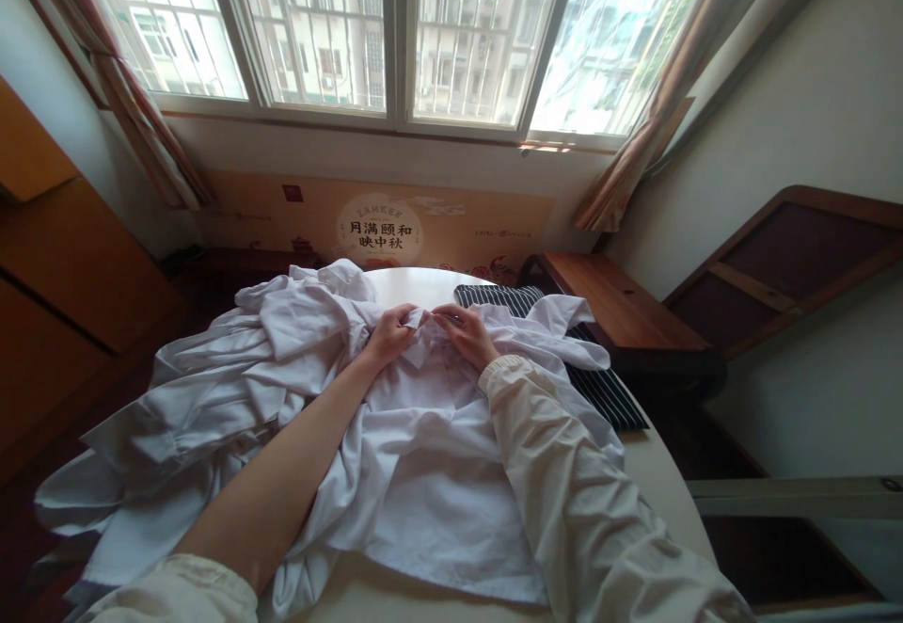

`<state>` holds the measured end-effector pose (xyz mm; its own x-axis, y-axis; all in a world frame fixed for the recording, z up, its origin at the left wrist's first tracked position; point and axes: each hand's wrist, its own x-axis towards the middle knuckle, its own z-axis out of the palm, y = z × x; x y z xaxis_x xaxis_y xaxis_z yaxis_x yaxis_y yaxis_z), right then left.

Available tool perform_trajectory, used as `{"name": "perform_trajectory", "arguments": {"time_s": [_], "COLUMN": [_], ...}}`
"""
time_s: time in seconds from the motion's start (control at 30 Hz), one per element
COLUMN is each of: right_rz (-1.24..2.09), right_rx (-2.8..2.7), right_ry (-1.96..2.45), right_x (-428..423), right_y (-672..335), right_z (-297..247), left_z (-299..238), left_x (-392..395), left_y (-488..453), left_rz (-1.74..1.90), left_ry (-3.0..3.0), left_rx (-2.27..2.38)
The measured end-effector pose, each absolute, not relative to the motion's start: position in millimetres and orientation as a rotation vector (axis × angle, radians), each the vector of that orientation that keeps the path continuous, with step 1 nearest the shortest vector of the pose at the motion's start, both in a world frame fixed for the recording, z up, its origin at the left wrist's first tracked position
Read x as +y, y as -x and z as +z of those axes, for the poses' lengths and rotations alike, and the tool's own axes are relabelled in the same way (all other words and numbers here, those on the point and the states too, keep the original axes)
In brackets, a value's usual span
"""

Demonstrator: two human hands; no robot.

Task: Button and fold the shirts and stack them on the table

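A white shirt-like garment (451, 482) lies spread and wrinkled over the round table, its near edge close to me. My left hand (391, 333) is closed, pinching a small piece of the white cloth near the garment's far end. Right beside it, my right hand (464, 331) is also closed on the same garment, thumb and fingers pressed together at the cloth's edge. The two hands are almost touching. More white cloth (232, 369) is heaped on the left side, hanging over the table's edge; whether it is a separate piece I cannot tell.
Under the garment's right side lies a black-and-white striped cloth (607, 392) on the pale round table (656, 482). A brown wooden side table (621, 294) stands at the right. Behind are a printed banner (451, 218), a barred window (395, 39) and curtains (635, 162).
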<state>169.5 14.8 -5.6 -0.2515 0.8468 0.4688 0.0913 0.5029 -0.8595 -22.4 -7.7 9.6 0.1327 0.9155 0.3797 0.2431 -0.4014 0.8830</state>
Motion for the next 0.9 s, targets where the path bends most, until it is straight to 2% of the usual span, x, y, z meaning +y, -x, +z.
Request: {"name": "perform_trajectory", "arguments": {"time_s": [0.2,0.53,0.9], "right_rz": [0.773,0.241,0.235], "right_rx": [-1.712,-1.986,-1.946], "right_ry": [0.837,0.951,0.902], "right_x": [14.4,10.1,12.2], "right_y": [-168.8,-169.3,-168.2], "right_z": [-5.7,0.0,-2.9], "left_z": [8.8,-3.4,-1.1], "left_x": [-7.8,1.7,3.4], "left_y": [20.3,19.3,21.8], "left_rz": [1.308,1.266,1.173], "left_ry": [-1.748,-1.688,-1.479], "left_rx": [1.170,1.163,0.986]}}
